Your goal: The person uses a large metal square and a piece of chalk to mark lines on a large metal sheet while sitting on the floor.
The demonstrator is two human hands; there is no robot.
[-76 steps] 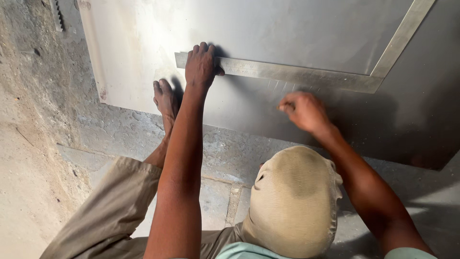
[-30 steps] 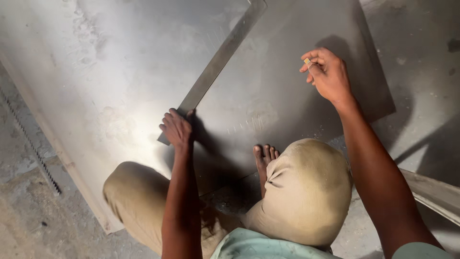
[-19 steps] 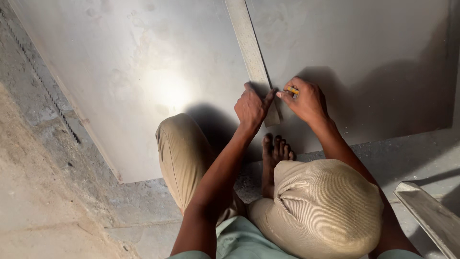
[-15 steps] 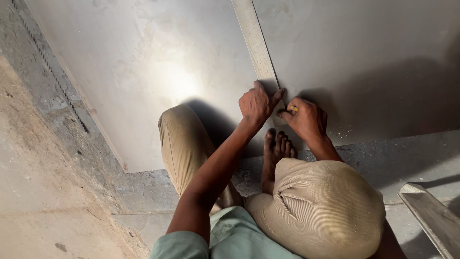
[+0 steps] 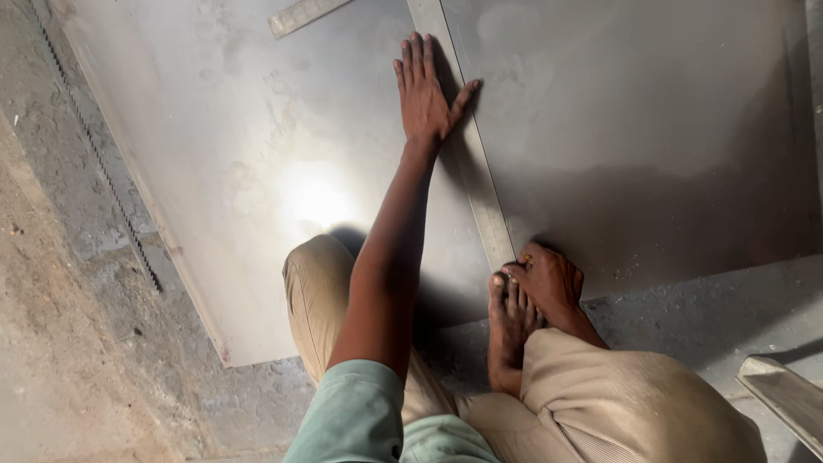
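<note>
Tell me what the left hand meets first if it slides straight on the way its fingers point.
Flat on the grey metal sheet, the left hand points up the picture beside the long metal straightedge. Ahead lies bare sheet to the frame's edge; the shorter metal ruler sits off to the left, probably missed.
</note>
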